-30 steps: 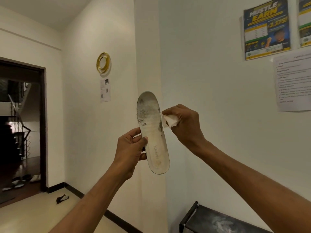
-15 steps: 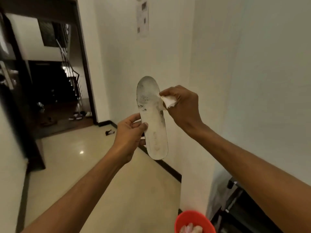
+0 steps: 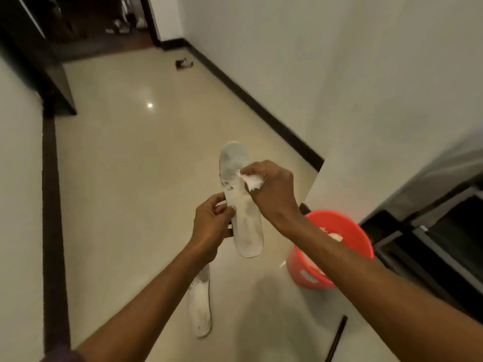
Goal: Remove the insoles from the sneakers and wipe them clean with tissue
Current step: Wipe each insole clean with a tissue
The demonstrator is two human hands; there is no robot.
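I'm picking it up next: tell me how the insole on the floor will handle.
Probably light and bendy: the floor insole is thin and flat, like the held insole the left hand grips at its edge. Flush on the glossy floor, it may be awkward to lift. Unlikely to roll.

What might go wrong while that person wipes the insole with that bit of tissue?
The tissue pinched in the right hand looks small and ragged; it may shred and leave bits on the held insole.
The left hand grips that insole only at one edge, so a hard wipe might twist it loose.
The second insole lies on the floor just below, where it might get stepped on.
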